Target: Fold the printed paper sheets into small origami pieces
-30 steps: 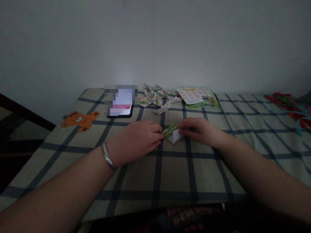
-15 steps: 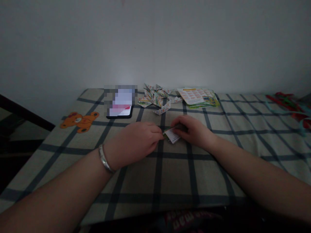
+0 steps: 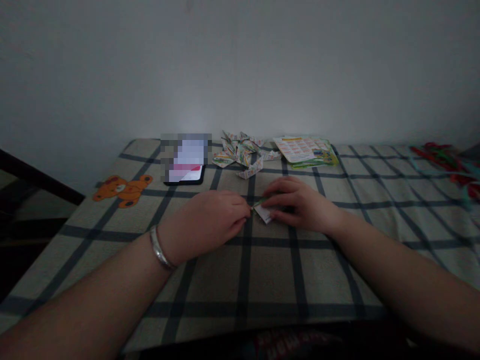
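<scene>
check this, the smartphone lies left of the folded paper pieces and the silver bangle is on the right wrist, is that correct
Not quite: the head view shows the silver bangle on the wrist of the left hand, not of the right hand. The rest stands: the smartphone lies left of the folded paper pieces.

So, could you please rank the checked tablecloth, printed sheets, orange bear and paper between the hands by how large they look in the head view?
Largest to smallest:
1. Checked tablecloth
2. Printed sheets
3. Orange bear
4. Small paper, partly covered, so only its visible part is ranked
</scene>
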Action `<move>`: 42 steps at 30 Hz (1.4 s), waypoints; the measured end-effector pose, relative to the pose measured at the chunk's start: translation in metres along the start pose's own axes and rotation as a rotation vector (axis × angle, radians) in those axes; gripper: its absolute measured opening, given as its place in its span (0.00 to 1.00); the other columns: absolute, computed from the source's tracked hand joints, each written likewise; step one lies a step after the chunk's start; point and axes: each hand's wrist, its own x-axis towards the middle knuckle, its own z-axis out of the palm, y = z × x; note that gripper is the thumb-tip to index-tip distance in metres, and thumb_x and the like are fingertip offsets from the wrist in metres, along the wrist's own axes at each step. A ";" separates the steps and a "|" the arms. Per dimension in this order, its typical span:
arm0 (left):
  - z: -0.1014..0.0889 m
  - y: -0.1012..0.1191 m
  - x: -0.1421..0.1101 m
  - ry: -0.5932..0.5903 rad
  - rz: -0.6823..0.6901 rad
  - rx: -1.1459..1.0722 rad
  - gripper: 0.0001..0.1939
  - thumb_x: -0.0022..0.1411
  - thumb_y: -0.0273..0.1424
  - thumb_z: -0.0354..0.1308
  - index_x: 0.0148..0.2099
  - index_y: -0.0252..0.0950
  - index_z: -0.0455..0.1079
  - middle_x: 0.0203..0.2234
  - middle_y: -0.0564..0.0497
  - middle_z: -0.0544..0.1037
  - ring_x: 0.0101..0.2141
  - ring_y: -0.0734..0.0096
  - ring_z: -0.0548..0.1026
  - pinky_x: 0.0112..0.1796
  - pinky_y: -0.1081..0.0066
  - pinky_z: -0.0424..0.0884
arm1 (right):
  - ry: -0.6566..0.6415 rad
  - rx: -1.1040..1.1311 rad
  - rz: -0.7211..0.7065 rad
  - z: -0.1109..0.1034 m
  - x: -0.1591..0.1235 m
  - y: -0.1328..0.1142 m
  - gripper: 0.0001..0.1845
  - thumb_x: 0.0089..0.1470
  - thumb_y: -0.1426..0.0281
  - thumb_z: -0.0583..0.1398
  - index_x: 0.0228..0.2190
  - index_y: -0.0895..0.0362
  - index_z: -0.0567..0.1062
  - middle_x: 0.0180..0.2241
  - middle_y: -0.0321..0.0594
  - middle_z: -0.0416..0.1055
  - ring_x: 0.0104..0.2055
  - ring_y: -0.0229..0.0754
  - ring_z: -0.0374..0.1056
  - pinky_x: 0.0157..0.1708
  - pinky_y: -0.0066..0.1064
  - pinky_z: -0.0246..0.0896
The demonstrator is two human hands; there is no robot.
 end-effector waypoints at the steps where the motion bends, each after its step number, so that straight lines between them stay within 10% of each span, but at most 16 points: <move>1: 0.000 0.000 0.000 0.001 0.003 -0.001 0.10 0.65 0.28 0.52 0.45 0.37 0.74 0.42 0.49 0.79 0.43 0.62 0.76 0.46 0.60 0.73 | -0.006 -0.003 -0.017 -0.002 -0.001 0.000 0.14 0.57 0.65 0.62 0.44 0.55 0.79 0.47 0.46 0.73 0.52 0.47 0.64 0.52 0.41 0.60; 34: 0.009 -0.009 0.005 0.056 0.030 -0.028 0.11 0.65 0.24 0.53 0.45 0.37 0.74 0.40 0.50 0.77 0.41 0.64 0.74 0.43 0.64 0.71 | -0.077 0.106 -0.064 0.001 -0.002 0.002 0.12 0.61 0.69 0.58 0.45 0.55 0.78 0.50 0.41 0.75 0.56 0.44 0.65 0.54 0.40 0.64; 42: 0.005 0.004 0.003 0.008 0.005 0.068 0.09 0.64 0.25 0.53 0.44 0.35 0.73 0.41 0.48 0.76 0.43 0.62 0.73 0.45 0.61 0.73 | -0.028 0.009 -0.032 0.000 -0.002 0.000 0.12 0.59 0.66 0.60 0.42 0.54 0.80 0.44 0.46 0.74 0.44 0.43 0.69 0.44 0.37 0.65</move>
